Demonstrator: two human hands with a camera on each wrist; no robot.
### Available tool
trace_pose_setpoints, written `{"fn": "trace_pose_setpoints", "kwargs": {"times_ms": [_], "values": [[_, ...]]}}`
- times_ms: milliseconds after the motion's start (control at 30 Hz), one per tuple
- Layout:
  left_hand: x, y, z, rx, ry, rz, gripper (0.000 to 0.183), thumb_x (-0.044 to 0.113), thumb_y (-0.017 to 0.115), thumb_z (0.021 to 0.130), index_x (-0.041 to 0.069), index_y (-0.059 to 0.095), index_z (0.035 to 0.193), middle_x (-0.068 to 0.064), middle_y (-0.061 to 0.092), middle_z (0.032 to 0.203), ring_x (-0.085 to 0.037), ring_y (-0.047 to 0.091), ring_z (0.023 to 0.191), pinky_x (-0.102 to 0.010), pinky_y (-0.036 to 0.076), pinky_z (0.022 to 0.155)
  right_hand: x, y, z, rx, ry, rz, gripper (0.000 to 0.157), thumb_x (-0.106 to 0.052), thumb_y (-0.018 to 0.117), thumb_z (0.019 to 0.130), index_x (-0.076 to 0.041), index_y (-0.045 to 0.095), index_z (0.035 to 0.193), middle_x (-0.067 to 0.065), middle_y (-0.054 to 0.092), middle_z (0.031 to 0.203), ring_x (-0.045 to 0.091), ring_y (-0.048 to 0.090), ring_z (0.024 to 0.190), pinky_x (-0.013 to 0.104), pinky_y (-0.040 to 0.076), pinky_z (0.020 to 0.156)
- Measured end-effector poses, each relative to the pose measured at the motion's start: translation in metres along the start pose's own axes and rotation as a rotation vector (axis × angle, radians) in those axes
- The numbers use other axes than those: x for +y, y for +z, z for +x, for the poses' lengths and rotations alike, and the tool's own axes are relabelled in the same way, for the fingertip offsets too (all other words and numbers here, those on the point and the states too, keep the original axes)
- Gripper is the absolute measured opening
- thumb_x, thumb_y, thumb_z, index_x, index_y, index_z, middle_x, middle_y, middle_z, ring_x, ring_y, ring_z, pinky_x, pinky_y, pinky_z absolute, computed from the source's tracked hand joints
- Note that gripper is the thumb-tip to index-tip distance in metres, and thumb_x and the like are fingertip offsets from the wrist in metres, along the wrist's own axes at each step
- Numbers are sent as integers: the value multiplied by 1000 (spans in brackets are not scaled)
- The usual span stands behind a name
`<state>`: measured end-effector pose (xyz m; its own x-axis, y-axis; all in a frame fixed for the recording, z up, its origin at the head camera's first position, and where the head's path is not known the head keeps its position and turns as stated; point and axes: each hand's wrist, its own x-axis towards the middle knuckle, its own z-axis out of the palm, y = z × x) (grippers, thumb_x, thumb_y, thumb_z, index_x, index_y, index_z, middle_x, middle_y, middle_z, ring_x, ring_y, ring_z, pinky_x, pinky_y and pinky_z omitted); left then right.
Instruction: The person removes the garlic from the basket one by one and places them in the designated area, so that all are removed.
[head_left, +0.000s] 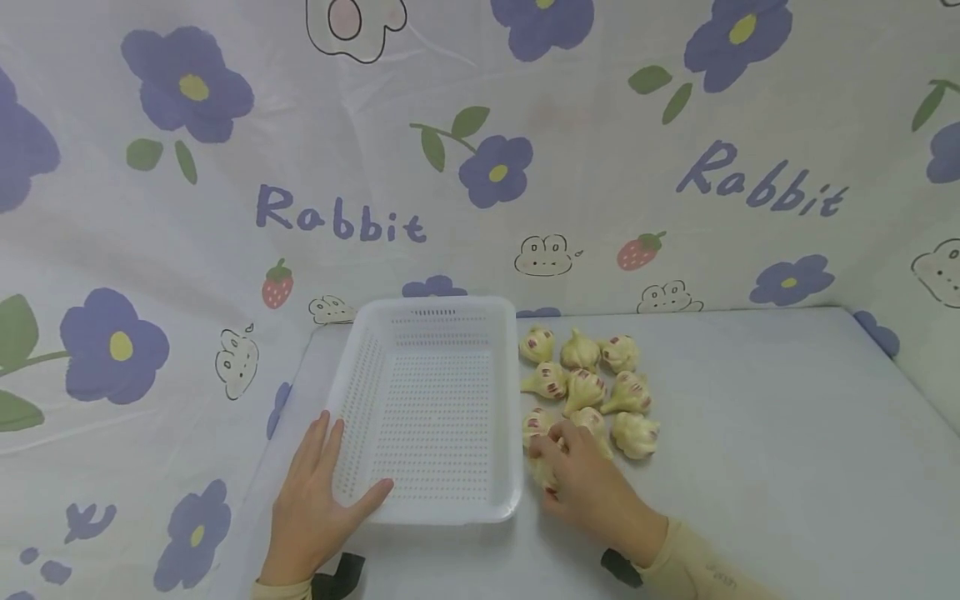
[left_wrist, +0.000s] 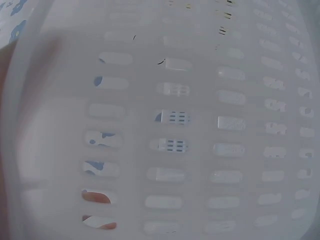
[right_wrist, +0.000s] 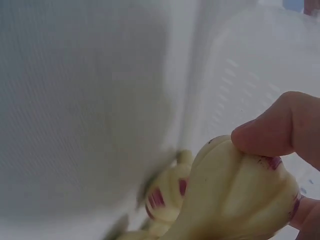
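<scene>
A white perforated plastic basket (head_left: 435,508) stands on the table in the head view. Against its near left corner rests my left hand (head_left: 309,504), fingers fairly straight along the left side and thumb over the front rim. My right hand (head_left: 592,492), just right of the basket, pinches a garlic bulb (right_wrist: 235,192) between thumb and fingers. In the right wrist view this bulb is pale yellow with purple patches. Several more garlic bulbs (head_left: 585,389) lie in rough rows beyond the right hand, which partly covers the nearest ones. Through slots in the basket wall (left_wrist: 135,155), the left wrist view shows bits of skin.
A white cloth covers the table (head_left: 750,433) and stretches off to the right of the bulbs. Behind hangs a curtain (head_left: 600,125) printed with purple flowers, rabbits and strawberries. The basket's right rim (head_left: 514,400) stands between the bulbs and its inside.
</scene>
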<state>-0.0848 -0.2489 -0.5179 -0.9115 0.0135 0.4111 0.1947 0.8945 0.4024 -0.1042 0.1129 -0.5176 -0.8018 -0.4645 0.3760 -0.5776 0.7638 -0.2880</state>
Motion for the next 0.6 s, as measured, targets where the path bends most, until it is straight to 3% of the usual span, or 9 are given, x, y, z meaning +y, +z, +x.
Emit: {"fn": "trace_pose_setpoints", "kwargs": {"times_ms": [100, 200, 267, 333, 500, 600], "values": [[-1, 0, 0, -1, -1, -2, 105, 58, 84, 77, 1, 44, 157, -19, 35, 167, -43, 34, 153, -70, 38, 114, -1, 7, -3, -15, -10, 18, 48, -2, 84, 70, -13, 64, 113, 9, 54, 113, 24, 49, 96, 25, 48, 64], [-1, 0, 0, -3, -4, -4, 105, 58, 84, 77, 2, 44, 157, -19, 35, 167, -43, 34, 153, -70, 37, 114, -3, 12, -4, -31, -3, 41, 49, -1, 83, 69, -12, 64, 114, 10, 54, 114, 32, 56, 106, 40, 61, 85], [-1, 0, 0, -4, -6, -4, 105, 59, 84, 77, 1, 44, 157, -19, 36, 167, -43, 34, 153, -70, 37, 114, -3, 15, -4, -44, 3, 54, 50, 0, 83, 69, -11, 65, 115, 11, 54, 114, 37, 59, 113, 56, 56, 101], [-1, 1, 0, -1, -4, -2, 106, 59, 84, 77, 1, 44, 156, -20, 36, 167, -43, 35, 153, -69, 37, 114, -3, 17, -4, -58, 7, 64, 51, 0, 82, 70, -11, 64, 116, 12, 54, 116, 42, 60, 119, 68, 43, 110], [-2, 2, 0, 13, 8, -2, 106, 56, 85, 76, 0, 45, 156, -20, 36, 166, -44, 36, 152, -69, 38, 114, -2, 21, -4, -70, 18, 43, 49, -1, 82, 72, -12, 64, 116, 12, 55, 119, 37, 62, 115, 61, 53, 102], [-2, 2, 0, 11, 4, -7, 106, 56, 86, 76, 0, 45, 156, -20, 37, 166, -44, 36, 152, -68, 38, 114, -2, 22, -4, -69, 22, 27, 48, -2, 82, 73, -12, 65, 116, 11, 55, 119, 31, 63, 110, 49, 62, 90]]}}
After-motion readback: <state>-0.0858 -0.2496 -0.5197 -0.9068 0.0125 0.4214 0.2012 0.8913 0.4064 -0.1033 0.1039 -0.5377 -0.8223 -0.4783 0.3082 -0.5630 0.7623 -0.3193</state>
